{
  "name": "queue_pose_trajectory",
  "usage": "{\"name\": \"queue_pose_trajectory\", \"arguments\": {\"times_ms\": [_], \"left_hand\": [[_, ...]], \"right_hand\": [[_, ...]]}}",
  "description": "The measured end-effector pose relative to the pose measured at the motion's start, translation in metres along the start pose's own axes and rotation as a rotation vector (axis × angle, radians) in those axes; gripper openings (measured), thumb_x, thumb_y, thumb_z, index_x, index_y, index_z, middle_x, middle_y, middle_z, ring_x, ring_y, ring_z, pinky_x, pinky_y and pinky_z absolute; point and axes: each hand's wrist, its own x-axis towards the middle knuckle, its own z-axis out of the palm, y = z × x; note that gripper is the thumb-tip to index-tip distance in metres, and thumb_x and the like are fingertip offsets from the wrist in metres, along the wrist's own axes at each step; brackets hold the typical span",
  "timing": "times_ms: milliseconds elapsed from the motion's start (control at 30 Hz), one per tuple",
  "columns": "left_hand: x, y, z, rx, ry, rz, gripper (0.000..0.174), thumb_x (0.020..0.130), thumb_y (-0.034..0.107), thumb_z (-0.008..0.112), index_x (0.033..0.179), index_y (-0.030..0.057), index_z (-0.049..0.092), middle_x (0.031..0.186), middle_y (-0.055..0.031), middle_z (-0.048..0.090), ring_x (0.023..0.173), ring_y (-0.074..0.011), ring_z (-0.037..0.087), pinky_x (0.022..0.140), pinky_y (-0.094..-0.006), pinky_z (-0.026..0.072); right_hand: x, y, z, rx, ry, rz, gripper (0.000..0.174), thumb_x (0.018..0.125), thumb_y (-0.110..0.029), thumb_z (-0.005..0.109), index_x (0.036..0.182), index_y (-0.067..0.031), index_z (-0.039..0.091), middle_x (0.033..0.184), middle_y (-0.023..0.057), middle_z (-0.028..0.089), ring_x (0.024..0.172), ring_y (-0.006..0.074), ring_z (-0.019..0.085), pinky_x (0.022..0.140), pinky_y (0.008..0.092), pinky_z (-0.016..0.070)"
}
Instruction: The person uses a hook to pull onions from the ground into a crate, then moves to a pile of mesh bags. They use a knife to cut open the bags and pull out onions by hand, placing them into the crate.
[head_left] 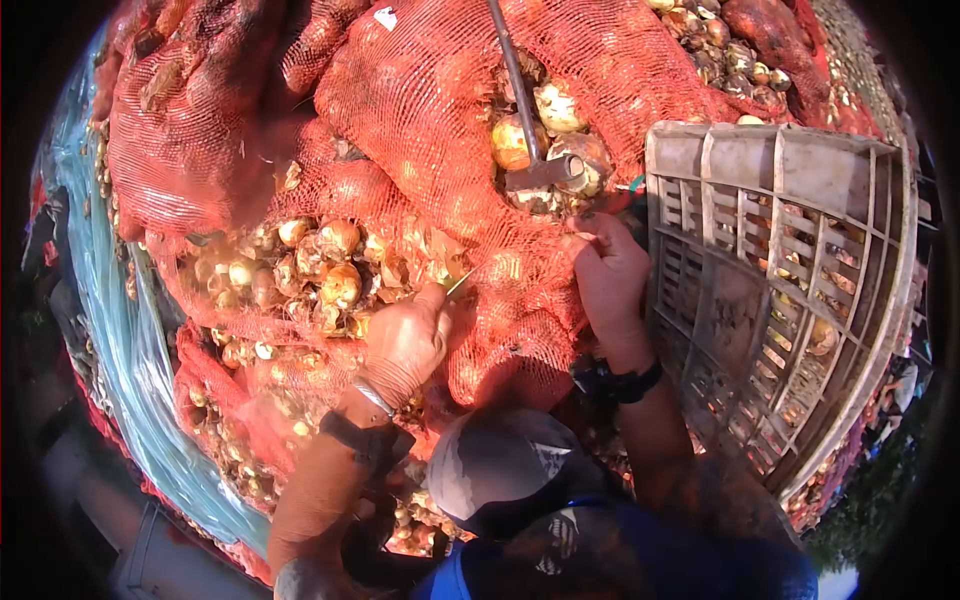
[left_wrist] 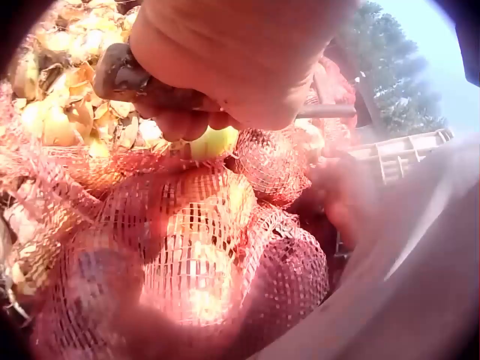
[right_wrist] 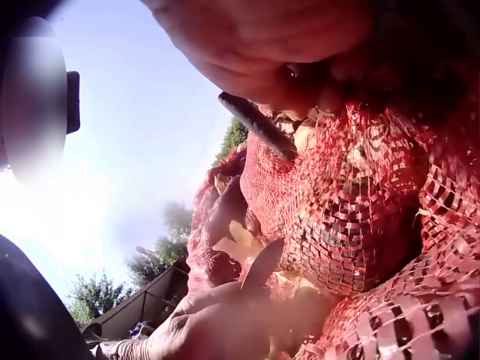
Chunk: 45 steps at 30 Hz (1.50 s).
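My left hand (head_left: 405, 340) grips a knife, its thin blade (head_left: 462, 281) pointing toward the red mesh sack (head_left: 515, 310) in front of me. The left wrist view shows the dark handle end (left_wrist: 124, 75) sticking out of the fist, and the curved blade (right_wrist: 262, 266) shows in the right wrist view. With curled fingers my right hand (head_left: 612, 275) holds the sack's netting at its right side. Onion-like bulbs bulge through this mesh (left_wrist: 195, 255). Loose bulbs (head_left: 335, 275) with papery brown skins lie left of the knife hand.
A long-handled metal tool (head_left: 545, 172) lies across bulbs at an opening in the netting beyond my hands. Close on the right stands a tilted grey plastic crate (head_left: 740, 290). More filled red sacks (head_left: 190, 140) lie at the far left, beside blue plastic sheeting (head_left: 140, 340).
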Motion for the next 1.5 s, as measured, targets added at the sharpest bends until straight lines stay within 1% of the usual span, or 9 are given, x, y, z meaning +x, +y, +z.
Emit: {"name": "queue_pose_trajectory", "arguments": {"times_ms": [167, 233, 500, 633, 1000, 1100, 1200, 1400, 1500], "left_hand": [[-0.061, -0.042, 0.011, 0.075, -0.228, -0.109, 0.028, 0.092, 0.020, 0.058, 0.119, 0.0142, 0.063, 0.072, -0.0208, 0.063, 0.067, -0.0402, 0.064, 0.059, -0.0491, 0.0504], [-0.084, -0.047, 0.007, -0.077, -0.148, -0.183, 0.030, 0.092, 0.018, 0.058, 0.122, 0.0142, 0.063, 0.073, -0.0217, 0.064, 0.067, -0.0395, 0.064, 0.059, -0.0477, 0.0512], [-0.052, -0.014, -0.020, -0.341, 0.102, -0.192, 0.019, 0.093, 0.013, 0.059, 0.109, 0.0062, 0.066, 0.072, -0.0212, 0.063, 0.066, -0.0403, 0.063, 0.058, -0.0445, 0.0497], [0.007, 0.041, -0.043, -0.223, 0.267, 0.142, 0.014, 0.094, 0.016, 0.058, 0.096, 0.0038, 0.063, 0.069, -0.0188, 0.061, 0.067, -0.0379, 0.064, 0.060, -0.0425, 0.0501], [-0.085, -0.049, -0.015, -0.120, -0.194, -0.169, 0.017, 0.093, 0.018, 0.057, 0.099, 0.0031, 0.065, 0.077, -0.0281, 0.061, 0.075, -0.0466, 0.062, 0.061, -0.0498, 0.0486], [-0.085, -0.078, -0.013, -0.058, -0.117, -0.153, 0.017, 0.094, 0.016, 0.055, 0.095, 0.0019, 0.064, 0.068, -0.0221, 0.062, 0.064, -0.0386, 0.064, 0.058, -0.0452, 0.0494], [-0.077, -0.082, -0.006, -0.496, 0.016, -0.378, 0.020, 0.098, 0.018, 0.052, 0.094, 0.0010, 0.062, 0.060, 0.0001, 0.053, 0.056, -0.0085, 0.054, 0.052, -0.0292, 0.0470], [-0.067, -0.039, 0.023, -0.760, 0.063, -0.329, 0.016, 0.098, 0.016, 0.056, 0.095, 0.0016, 0.063, 0.070, 0.0009, 0.055, 0.062, -0.0073, 0.053, 0.058, -0.0241, 0.0450], [-0.075, -0.021, 0.017, -0.713, 0.076, -0.271, 0.015, 0.097, 0.015, 0.057, 0.093, 0.0014, 0.062, 0.070, 0.0006, 0.056, 0.056, -0.0081, 0.053, 0.053, -0.0248, 0.0441]], "right_hand": [[-0.004, 0.008, -0.010, -0.246, 0.049, -0.137, 0.022, 0.079, 0.003, 0.063, 0.099, -0.0005, 0.069, 0.086, 0.0110, 0.067, 0.078, 0.0174, 0.063, 0.069, 0.0299, 0.0503], [-0.003, 0.002, -0.007, -0.539, -0.007, -0.827, 0.028, 0.077, -0.002, 0.068, 0.104, 0.0003, 0.065, 0.092, 0.0121, 0.067, 0.089, 0.0246, 0.064, 0.084, 0.0369, 0.0487], [-0.009, -0.028, 0.007, -0.850, -0.103, -0.670, 0.016, 0.073, -0.019, 0.068, 0.088, -0.0105, 0.066, 0.076, 0.0042, 0.064, 0.077, 0.0253, 0.062, 0.083, 0.0415, 0.0391], [-0.027, -0.036, 0.004, -0.826, -0.053, -0.554, 0.010, 0.073, -0.019, 0.069, 0.078, -0.0115, 0.063, 0.070, 0.0036, 0.060, 0.073, 0.0248, 0.061, 0.083, 0.0405, 0.0397], [-0.077, -0.002, -0.056, -1.003, -0.211, -0.654, 0.007, 0.067, -0.010, 0.063, 0.073, -0.0114, 0.058, 0.072, 0.0058, 0.058, 0.075, 0.0252, 0.058, 0.079, 0.0421, 0.0405], [-0.071, -0.001, -0.049, -1.095, -0.300, -0.683, 0.017, 0.065, -0.006, 0.065, 0.082, -0.0074, 0.065, 0.082, 0.0072, 0.063, 0.083, 0.0288, 0.061, 0.080, 0.0415, 0.0428], [-0.075, -0.008, -0.039, -0.922, -0.203, -0.633, 0.024, 0.069, -0.015, 0.067, 0.092, -0.0081, 0.067, 0.094, 0.0083, 0.065, 0.092, 0.0270, 0.062, 0.086, 0.0446, 0.0434], [-0.040, -0.032, 0.022, -0.952, -0.082, -0.793, 0.050, 0.070, -0.017, 0.074, 0.117, -0.0028, 0.063, 0.123, 0.0197, 0.057, 0.114, 0.0357, 0.055, 0.097, 0.0473, 0.0413], [-0.033, -0.009, 0.047, -0.949, -0.413, -0.588, 0.060, 0.071, -0.021, 0.075, 0.125, -0.0035, 0.058, 0.124, 0.0196, 0.054, 0.115, 0.0353, 0.053, 0.099, 0.0480, 0.0412]]}}
